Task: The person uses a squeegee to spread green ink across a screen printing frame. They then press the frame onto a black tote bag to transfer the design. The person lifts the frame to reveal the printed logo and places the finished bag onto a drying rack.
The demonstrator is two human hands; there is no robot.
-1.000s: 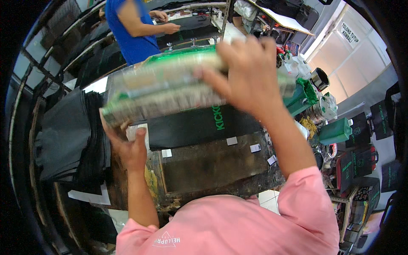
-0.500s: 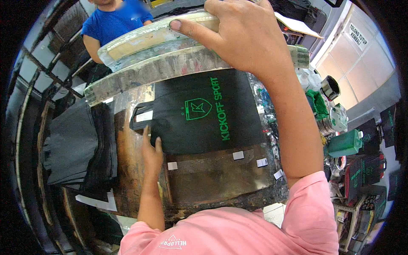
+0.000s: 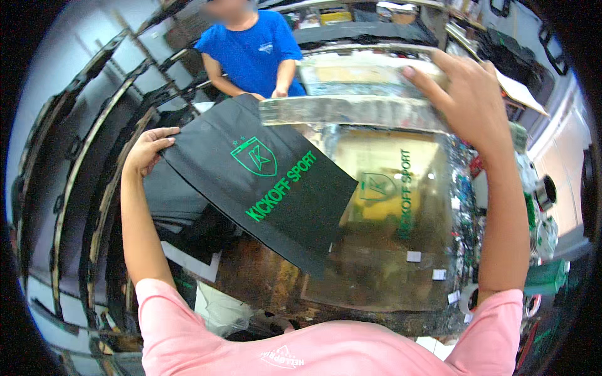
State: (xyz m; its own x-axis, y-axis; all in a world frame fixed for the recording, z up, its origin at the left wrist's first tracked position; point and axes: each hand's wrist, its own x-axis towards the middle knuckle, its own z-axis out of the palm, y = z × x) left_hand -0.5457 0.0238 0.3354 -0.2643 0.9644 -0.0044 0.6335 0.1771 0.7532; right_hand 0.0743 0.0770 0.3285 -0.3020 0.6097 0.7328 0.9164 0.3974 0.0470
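A black bag (image 3: 282, 188) with a green shield emblem and lettering hangs slantwise over the left of the work table (image 3: 244, 266). My left hand (image 3: 150, 151) pinches its upper left edge, thumb and fingers closed on it. Up at the right, my right hand (image 3: 473, 97) is wrapped over the raised printing screen frame (image 3: 354, 113), its thumb along the near side. Under the frame lies a see-through printing bed (image 3: 370, 279), with a dark print of the same emblem and lettering on a yellowish patch. Several small white tabs (image 3: 414, 256) stick to this bed.
Across the table stands a person in a blue shirt (image 3: 251, 50), hands close to the frame. A stack of black bags (image 3: 175, 194) lies at left, partly hidden by the held one. Drying racks (image 3: 94, 125) line the left side. A green bottle (image 3: 547, 279) and cans (image 3: 547, 191) stand at right.
My left hand has taken hold of the bag and lifted it off the printing bed, leftward over the stack. The right hand stays on the raised frame. The view has turned left.
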